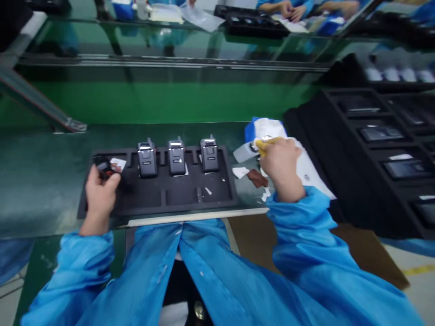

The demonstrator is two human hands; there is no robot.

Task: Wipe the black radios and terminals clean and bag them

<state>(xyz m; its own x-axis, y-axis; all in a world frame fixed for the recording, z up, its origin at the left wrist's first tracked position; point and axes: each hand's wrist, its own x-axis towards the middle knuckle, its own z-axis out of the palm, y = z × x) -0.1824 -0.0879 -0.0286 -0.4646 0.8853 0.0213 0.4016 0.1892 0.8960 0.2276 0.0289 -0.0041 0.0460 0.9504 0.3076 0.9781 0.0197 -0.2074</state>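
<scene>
My left hand (100, 192) is closed around a dark handheld radio (103, 166) with a bit of red on it, over the left end of a black foam tray (129, 199). A small printed white label (118, 165) shows beside it. Three grey handheld radios with short antennas, the left one (147, 158), the middle one (176, 157) and the right one (209, 155), lie in the tray's back row. My right hand (281, 163) pinches at a white container (246, 152) on its side; something yellow (267, 144) shows at the fingertips, too blurred to name.
A blue and white box (250, 131) stands behind my right hand. Paper scraps (240, 172) and a brown piece (257, 178) lie on the green bench (41, 181). Black trays (356, 113) with devices rise at the right. Beyond a glass shelf, co-workers' hands (292, 11) are at work.
</scene>
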